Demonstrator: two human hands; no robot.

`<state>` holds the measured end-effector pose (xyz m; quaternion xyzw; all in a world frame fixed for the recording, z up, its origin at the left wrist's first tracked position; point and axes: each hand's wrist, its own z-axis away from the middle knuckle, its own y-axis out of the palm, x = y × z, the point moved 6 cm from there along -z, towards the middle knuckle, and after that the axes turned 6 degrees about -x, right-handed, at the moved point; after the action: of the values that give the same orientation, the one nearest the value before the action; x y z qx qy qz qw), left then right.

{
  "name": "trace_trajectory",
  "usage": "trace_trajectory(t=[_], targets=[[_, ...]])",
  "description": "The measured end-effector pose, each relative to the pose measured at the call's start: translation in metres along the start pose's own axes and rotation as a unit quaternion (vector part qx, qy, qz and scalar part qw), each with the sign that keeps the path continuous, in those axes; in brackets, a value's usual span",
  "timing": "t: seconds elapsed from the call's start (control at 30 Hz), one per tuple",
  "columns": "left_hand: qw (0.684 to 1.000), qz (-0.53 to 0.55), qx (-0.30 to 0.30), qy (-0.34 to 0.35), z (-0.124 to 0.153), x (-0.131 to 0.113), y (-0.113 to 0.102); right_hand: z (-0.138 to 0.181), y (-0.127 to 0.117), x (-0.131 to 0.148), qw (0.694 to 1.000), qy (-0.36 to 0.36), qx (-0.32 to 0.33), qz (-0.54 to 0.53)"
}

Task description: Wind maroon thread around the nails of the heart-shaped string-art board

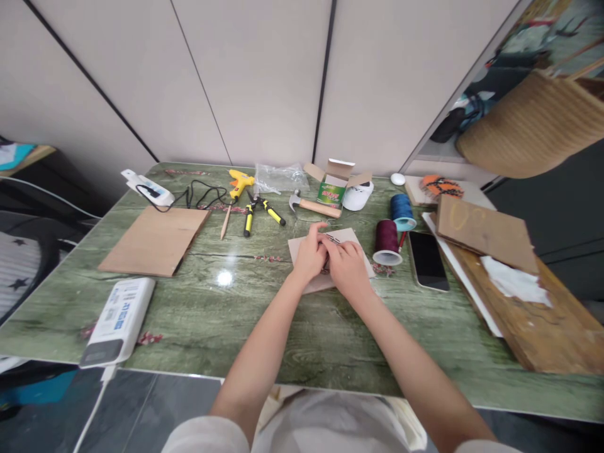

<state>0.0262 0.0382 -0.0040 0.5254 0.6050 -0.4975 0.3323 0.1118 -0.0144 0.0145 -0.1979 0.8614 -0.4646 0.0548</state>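
Note:
Both my hands rest together on a small tan board (350, 237) in the middle of the green table (226, 314). My left hand (309, 253) has its fingers curled, pinching something thin and dark at the board's centre. My right hand (348, 266) lies right beside it, fingers curled over the same spot. Dark thread or wire (333, 239) shows just above my fingertips. What exactly each hand grips is too small to make out. A maroon thread spool (387, 241) and a blue spool (402, 211) stand just right of the board.
A hammer (309, 204), yellow-handled pliers (257, 212), a pencil (225, 222), a yellow glue gun (240, 183) and an open small box (333, 189) lie beyond the board. A phone (427, 260) and wooden boards (514, 283) sit right. A cardboard sheet (155, 240) and power bank (120, 321) lie left.

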Motion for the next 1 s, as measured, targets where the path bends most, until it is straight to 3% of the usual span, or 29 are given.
trace_trajectory(t=[0.17,0.27,0.47,0.6,0.77,1.0], targets=[[1.000,-0.006,-0.004,0.008,-0.001,-0.001,0.000,0.014,-0.018,-0.014,0.991,0.070,-0.097,-0.066],[1.000,-0.011,-0.001,0.004,-0.001,-0.002,0.000,0.018,-0.020,-0.021,0.980,0.098,-0.121,-0.124],[1.000,-0.012,0.005,0.003,-0.001,-0.001,0.001,0.019,-0.007,-0.019,0.983,0.034,-0.017,-0.177],[1.000,-0.026,0.005,-0.008,-0.001,-0.001,0.002,0.014,-0.004,-0.028,0.970,0.046,0.030,-0.239],[0.999,-0.042,0.021,-0.012,-0.001,-0.003,0.003,0.005,0.002,-0.037,0.926,0.095,0.064,-0.359],[0.996,-0.087,0.031,-0.018,-0.001,-0.002,0.005,0.002,0.023,-0.058,0.819,0.208,0.049,-0.532]])
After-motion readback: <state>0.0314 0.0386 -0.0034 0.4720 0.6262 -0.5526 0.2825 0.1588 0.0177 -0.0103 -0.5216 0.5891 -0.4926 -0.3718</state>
